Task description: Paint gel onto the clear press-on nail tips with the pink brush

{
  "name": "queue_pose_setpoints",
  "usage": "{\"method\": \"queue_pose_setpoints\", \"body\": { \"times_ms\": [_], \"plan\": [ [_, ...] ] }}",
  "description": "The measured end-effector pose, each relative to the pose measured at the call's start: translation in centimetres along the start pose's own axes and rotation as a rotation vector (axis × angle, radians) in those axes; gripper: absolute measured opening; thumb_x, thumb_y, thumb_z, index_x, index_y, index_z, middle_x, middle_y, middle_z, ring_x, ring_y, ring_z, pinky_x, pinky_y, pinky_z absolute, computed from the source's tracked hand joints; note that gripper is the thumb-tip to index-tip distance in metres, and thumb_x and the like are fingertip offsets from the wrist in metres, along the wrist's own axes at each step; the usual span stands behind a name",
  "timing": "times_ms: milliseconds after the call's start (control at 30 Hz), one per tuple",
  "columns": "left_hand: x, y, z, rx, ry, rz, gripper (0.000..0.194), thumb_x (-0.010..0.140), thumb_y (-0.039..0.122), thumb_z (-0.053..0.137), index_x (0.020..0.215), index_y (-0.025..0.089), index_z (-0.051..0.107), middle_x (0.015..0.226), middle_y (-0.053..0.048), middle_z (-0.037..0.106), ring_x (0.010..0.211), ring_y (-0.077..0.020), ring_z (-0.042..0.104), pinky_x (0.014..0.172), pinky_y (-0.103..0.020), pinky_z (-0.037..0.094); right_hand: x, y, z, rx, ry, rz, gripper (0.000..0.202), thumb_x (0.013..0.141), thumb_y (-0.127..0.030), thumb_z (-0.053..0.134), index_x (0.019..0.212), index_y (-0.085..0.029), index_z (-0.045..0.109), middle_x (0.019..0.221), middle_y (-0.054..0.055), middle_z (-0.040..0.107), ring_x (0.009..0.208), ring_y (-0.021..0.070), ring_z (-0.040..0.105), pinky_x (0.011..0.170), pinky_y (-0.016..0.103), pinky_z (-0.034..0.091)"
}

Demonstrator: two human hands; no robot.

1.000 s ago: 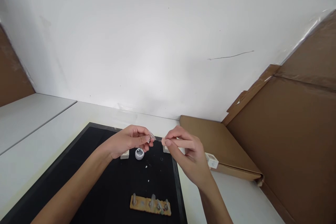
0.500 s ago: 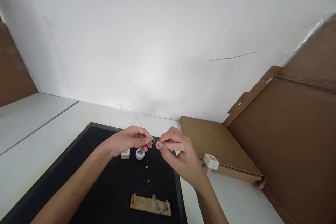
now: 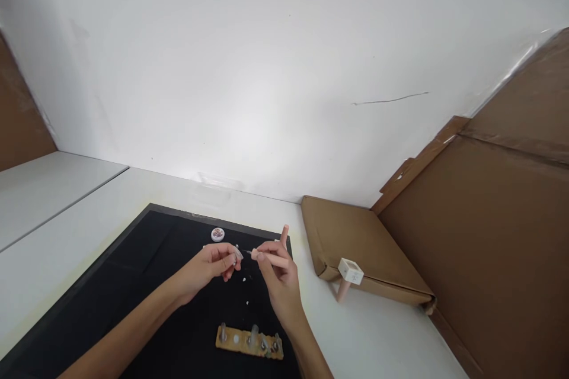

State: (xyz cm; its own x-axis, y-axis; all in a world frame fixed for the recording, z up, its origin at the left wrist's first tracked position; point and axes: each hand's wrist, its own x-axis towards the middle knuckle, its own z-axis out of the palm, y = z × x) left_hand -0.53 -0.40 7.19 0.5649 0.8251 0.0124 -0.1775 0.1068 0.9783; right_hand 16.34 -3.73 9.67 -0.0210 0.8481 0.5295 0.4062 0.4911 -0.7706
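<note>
Pinched between the fingers of my left hand (image 3: 217, 263) is a small clear curved piece that looks like a false nail tip (image 3: 239, 253). My right hand (image 3: 281, 278) grips a nail polish brush by its pink cap-like handle (image 3: 275, 260). The brush's thin dark end points left at the nail tip, close to it; whether they touch I cannot tell. Both hands are over the black mat (image 3: 178, 284). Nearer to me lies a tan holder strip (image 3: 242, 340) with several clear nail tips standing on it.
A round lid (image 3: 217, 234) lies beyond my left hand. Behind my right hand rises another pink cap (image 3: 284, 234). A white square bottle with a pink cap (image 3: 351, 271) stands by the flat cardboard box (image 3: 355, 237). White specks (image 3: 247, 302) dot the mat.
Both hands have moved left and down in the view, uncovering the round lid and a pink cap behind. An open white jar is now hidden by my hands. The view has shifted slightly.
</note>
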Motion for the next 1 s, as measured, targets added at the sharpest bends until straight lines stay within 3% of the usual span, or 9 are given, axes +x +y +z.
{"method": "queue_pose_setpoints", "body": {
  "times_ms": [67,200,367,467,600,700,867,1000],
  "plan": [
    [-0.2,-0.6,0.0,0.014,-0.003,-0.004,0.033,0.082,0.047,0.063,0.077,0.014,0.062,0.071,0.001,0.057,0.058,-0.0094,0.044,0.06,-0.024,0.035,-0.7,0.3,0.0,0.009,-0.01,0.009,0.023,0.089,-0.028,0.051,0.074,-0.02,0.065,0.075,0.004,0.063,0.071,0.0165,0.061,0.066,0.029,0.049],
    [-0.7,-1.1,-0.1,0.039,-0.005,0.0,0.037,0.081,0.051,0.062,0.077,0.014,0.062,0.071,0.001,0.056,0.058,-0.0092,0.043,0.06,-0.024,0.034,-1.3,0.1,-0.1,0.011,-0.053,-0.008,0.015,0.088,-0.027,0.054,0.079,-0.02,0.064,0.074,0.003,0.062,0.069,0.0167,0.058,0.063,0.029,0.048],
    [-1.2,-1.3,0.1,0.054,-0.025,-0.015,0.042,0.078,0.055,0.061,0.077,0.013,0.061,0.071,-0.001,0.056,0.064,-0.0124,0.047,0.059,-0.024,0.036,-1.5,-0.1,-0.3,0.001,-0.117,-0.083,0.022,0.085,-0.019,0.054,0.063,-0.02,0.058,0.062,0.001,0.057,0.062,0.016,0.052,0.06,0.031,0.042],
    [-1.4,-1.5,0.3,0.084,-0.034,-0.016,0.041,0.081,0.053,0.059,0.078,0.012,0.061,0.071,-0.001,0.055,0.064,-0.0124,0.046,0.059,-0.024,0.037,-1.6,-0.2,-0.5,0.008,-0.094,-0.119,0.025,0.086,-0.016,0.051,0.061,-0.021,0.053,0.062,0.001,0.056,0.063,0.0164,0.049,0.06,0.032,0.04],
    [-1.5,-1.6,0.4,0.125,-0.013,0.007,0.037,0.085,0.048,0.055,0.08,0.012,0.061,0.071,-0.001,0.055,0.063,-0.0118,0.046,0.059,-0.024,0.037,-1.6,-0.6,-0.7,-0.01,-0.107,-0.144,0.013,0.083,-0.013,0.052,0.076,-0.022,0.056,0.066,0.001,0.058,0.065,0.0171,0.049,0.059,0.031,0.039],
    [-1.7,-1.5,0.3,0.126,-0.016,0.002,0.033,0.085,0.045,0.055,0.082,0.012,0.061,0.072,-0.002,0.055,0.065,-0.0127,0.047,0.058,-0.024,0.037,-1.5,-0.8,-0.8,-0.052,-0.173,-0.2,0.02,0.08,-0.008,0.05,0.066,-0.021,0.051,0.058,-0.001,0.056,0.06,0.0163,0.048,0.057,0.031,0.037],
    [-1.9,-1.1,0.3,0.183,-0.015,-0.024,0.03,0.086,0.041,0.053,0.083,0.013,0.062,0.072,-0.002,0.055,0.066,-0.0135,0.047,0.058,-0.024,0.035,-1.4,-0.9,-0.9,-0.081,-0.107,-0.219,0.014,0.082,-0.009,0.052,0.075,-0.022,0.054,0.063,-0.001,0.056,0.062,0.0158,0.05,0.059,0.03,0.039],
    [-2.0,-0.7,0.4,0.233,-0.001,-0.017,0.026,0.087,0.036,0.051,0.082,0.013,0.062,0.07,0.0,0.054,0.065,-0.0133,0.045,0.061,-0.025,0.034,-1.5,-1.0,-1.1,-0.136,-0.201,-0.21,0.017,0.081,-0.008,0.052,0.071,-0.022,0.052,0.062,-0.002,0.055,0.062,0.0148,0.049,0.059,0.03,0.038]
  ]
}}
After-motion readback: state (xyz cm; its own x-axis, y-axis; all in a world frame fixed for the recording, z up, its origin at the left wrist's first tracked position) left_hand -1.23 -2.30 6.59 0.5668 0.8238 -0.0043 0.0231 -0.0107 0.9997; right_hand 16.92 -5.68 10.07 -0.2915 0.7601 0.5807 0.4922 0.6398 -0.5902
